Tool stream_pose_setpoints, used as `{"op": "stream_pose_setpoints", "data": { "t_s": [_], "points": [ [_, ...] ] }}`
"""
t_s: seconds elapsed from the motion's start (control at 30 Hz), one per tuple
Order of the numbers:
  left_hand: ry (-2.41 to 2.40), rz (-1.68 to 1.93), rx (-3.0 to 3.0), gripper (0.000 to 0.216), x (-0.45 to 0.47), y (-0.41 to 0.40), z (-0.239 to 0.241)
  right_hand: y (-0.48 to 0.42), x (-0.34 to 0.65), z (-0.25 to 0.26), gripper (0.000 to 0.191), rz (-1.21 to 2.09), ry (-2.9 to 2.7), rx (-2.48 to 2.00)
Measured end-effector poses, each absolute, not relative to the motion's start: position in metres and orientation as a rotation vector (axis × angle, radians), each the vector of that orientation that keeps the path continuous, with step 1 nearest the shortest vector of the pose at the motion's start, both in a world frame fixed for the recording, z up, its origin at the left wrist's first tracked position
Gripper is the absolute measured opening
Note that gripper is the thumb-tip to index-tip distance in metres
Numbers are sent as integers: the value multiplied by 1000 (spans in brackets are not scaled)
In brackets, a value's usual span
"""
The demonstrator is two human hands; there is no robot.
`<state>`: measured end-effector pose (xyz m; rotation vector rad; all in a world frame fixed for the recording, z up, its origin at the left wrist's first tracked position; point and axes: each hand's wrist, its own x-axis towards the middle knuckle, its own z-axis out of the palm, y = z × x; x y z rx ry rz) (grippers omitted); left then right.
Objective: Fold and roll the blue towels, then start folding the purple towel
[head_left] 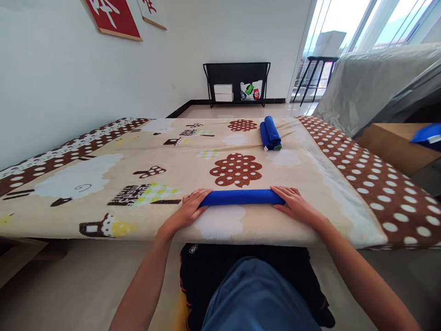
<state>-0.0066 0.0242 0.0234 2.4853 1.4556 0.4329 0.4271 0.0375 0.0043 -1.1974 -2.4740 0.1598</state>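
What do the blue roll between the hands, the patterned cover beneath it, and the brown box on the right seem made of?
Blue roll: probably cloth, with a matte surface showing no shine; its fibre can't be told.
Patterned cover: apparently soft, plush fabric, given its fuzzy-looking surface and gentle wrinkles.
Brown box: likely cardboard, dull, with plain tan, flat sides.

At eleven o'clock the top edge crops the red hanging (115, 18); at two the right edge cuts the grey sheet (365, 82), and the tag (265, 148) on the blue bundle (271, 130) is unreadably small. Left hand (193, 206) and right hand (292, 203) partly hide the ends of the blue roll (243, 197).
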Motion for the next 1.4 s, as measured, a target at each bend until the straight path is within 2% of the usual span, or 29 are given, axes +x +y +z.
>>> {"op": "stream_pose_setpoints", "data": {
  "t_s": [0.1, 0.27, 0.4, 0.57, 0.67, 0.83, 0.93, 1.1, 1.23, 1.4],
  "points": [
    [1415, 429, 2470, 63, -4, 21, 29, 38, 430, 4, 64, 228, -2467, -1217],
    [1497, 577, 2410, 49, 1, 28, 24, 47, 429, -1, 53, 226, -2379, -1231],
    [1432, 626, 2411, 48, -8, 37, 21, 54, 432, -2, 52, 285, -2365, -1205],
    [1389, 670, 2359, 47, -12, 47, 22, 68, 432, 8, 39, 429, -2296, -1204],
    [1376, 767, 2320, 45, -11, 52, 25, 82, 430, 31, 34, 558, -2150, -1216],
    [1414, 925, 2167, 43, 13, 54, 34, 96, 416, 116, 52, 814, -1840, -1019],
    [1362, 885, 2152, 43, 50, 46, 36, 88, 393, 182, 52, 669, -1820, -830],
    [1268, 882, 2098, 59, 120, 23, 31, 50, 348, 263, 46, 424, -1944, -756],
    [1311, 909, 2053, 52, 147, 15, 25, 24, 331, 288, 42, 252, -2086, -775],
    [1274, 779, 2056, 45, 148, 17, 17, 19, 324, 283, 43, -125, -2284, -871]
  ]
}}
